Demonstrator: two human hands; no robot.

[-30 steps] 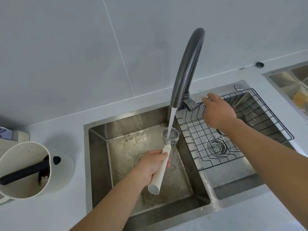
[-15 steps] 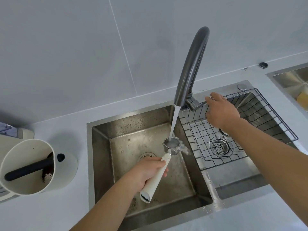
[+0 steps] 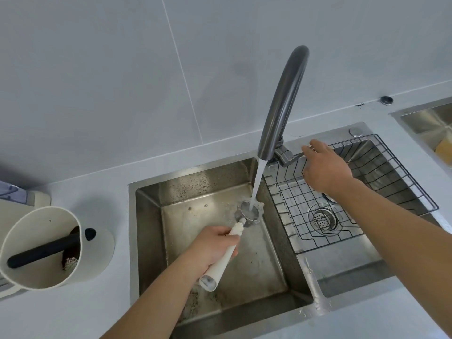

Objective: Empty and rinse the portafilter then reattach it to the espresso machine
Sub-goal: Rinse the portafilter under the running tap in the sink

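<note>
My left hand [image 3: 212, 245] grips the white handle of the portafilter [image 3: 221, 263], whose metal basket [image 3: 249, 213] sits over the left sink basin [image 3: 195, 241]. Water runs from the dark grey tap [image 3: 281, 104] straight into the basket and splashes over its rim. My right hand [image 3: 326, 168] rests on the tap's lever [image 3: 293, 156] at the base of the spout, fingers laid over it. The espresso machine is not in view.
A cream knock box [image 3: 41, 248] with a black bar and coffee grounds stands on the counter at left. A black wire rack [image 3: 354, 192] lies in the right basin over its strainer [image 3: 322, 220]. Another steel sink [image 3: 430, 123] shows at the far right.
The portafilter basket has dropped lower in the basin under the stream, and water now splashes out around it. My right hand stays on the lever.
</note>
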